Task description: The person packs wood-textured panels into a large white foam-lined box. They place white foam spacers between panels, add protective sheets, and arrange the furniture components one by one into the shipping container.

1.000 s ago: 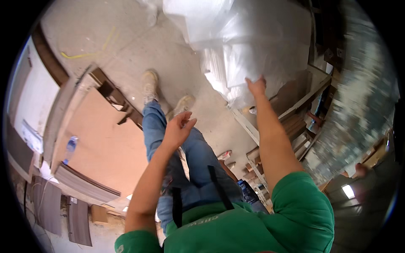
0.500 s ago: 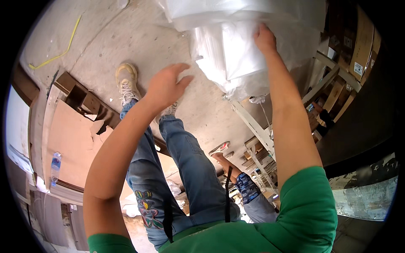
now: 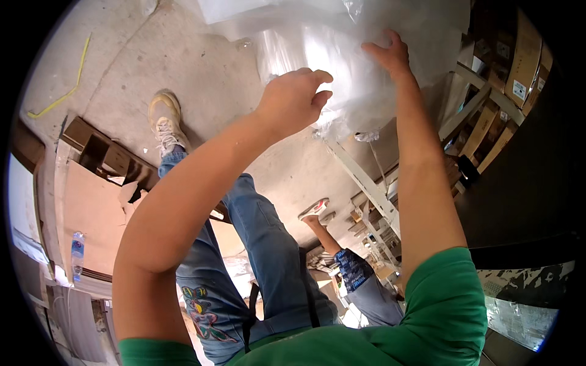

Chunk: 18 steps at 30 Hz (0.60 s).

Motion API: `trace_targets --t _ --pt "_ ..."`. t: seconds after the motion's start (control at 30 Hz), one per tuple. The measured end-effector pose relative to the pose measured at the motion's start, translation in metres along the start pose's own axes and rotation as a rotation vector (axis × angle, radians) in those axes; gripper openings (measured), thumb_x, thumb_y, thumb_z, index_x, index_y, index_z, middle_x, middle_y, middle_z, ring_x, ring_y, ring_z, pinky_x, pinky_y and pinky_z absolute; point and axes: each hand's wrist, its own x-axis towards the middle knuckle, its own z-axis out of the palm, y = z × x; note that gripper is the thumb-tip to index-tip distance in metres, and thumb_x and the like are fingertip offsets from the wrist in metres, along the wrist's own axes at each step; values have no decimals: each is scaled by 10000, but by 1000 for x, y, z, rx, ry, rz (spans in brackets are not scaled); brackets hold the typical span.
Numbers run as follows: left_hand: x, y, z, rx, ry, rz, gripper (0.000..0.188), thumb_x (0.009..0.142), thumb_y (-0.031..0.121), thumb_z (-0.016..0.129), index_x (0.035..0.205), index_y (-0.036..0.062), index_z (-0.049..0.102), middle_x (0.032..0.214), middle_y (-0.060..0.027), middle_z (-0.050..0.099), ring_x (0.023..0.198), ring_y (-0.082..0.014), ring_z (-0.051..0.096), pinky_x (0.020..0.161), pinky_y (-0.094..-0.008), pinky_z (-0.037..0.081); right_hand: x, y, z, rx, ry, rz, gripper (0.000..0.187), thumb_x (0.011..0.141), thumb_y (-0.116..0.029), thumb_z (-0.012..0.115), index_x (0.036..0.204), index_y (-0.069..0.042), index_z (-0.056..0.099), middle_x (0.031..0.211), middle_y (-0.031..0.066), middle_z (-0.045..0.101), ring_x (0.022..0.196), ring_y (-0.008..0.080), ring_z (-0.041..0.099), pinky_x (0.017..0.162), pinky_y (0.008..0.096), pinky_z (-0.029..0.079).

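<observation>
A large bundle of clear, milky plastic film (image 3: 332,52) lies ahead of me, bright with reflected light, above a pale frame (image 3: 363,180). My left hand (image 3: 290,100) is at the near left edge of the bundle. Its thumb and fingers curve apart with nothing between them; whether the fingertips touch the film I cannot tell. Over the right part of the film is my right hand (image 3: 394,55), thumb and fingers spread. It appears to hold nothing.
Stacked cardboard boxes (image 3: 525,67) stand on the far right. At left are a flat cardboard sheet (image 3: 88,201), a plastic bottle (image 3: 77,253) and a yellow strip (image 3: 76,85) on the concrete floor. Behind me stands another person in patterned shorts (image 3: 354,268).
My left hand has moved right, to the film's edge. My right hand has loosened, its fingers now spread. The film has shifted slightly left in view.
</observation>
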Motion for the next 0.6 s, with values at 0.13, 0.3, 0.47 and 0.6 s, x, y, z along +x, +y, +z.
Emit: trace_targets --t 0.13,0.3,0.47,0.6 --pt "4 16 13 2 -6 262 373 669 22 563 1026 90 477 957 -103 531 778 -264 543 641 -330 455 -42 -2 -8 30 -373 -233 147 728 -207 561 712 -61 555 553 49 510 490 146 463 494 281 396" --pt "14 38 33 109 -71 564 370 693 111 528 1055 115 456 1113 -129 438 928 -277 497 804 -345 380 -199 -97 -29 556 -767 -41 190 756 -151 539 915 -46 549 827 28 573 771 124 519 712 239 414" --pt "3 29 18 553 -949 -25 397 780 377 421 1085 124 456 1045 -130 499 936 -262 504 762 -355 392 -204 -141 -55 749 -1681 -154 218 764 -167 545 937 -35 553 867 50 584 781 112 546 701 241 436" --pt "-8 1 -7 533 -1006 -206 432 786 427 408 1121 156 439 957 -123 554 919 -255 515 743 -365 404 -149 -102 -59 1456 -1051 271 237 786 -182 504 673 22 541 726 101 569 630 162 523 641 269 456"
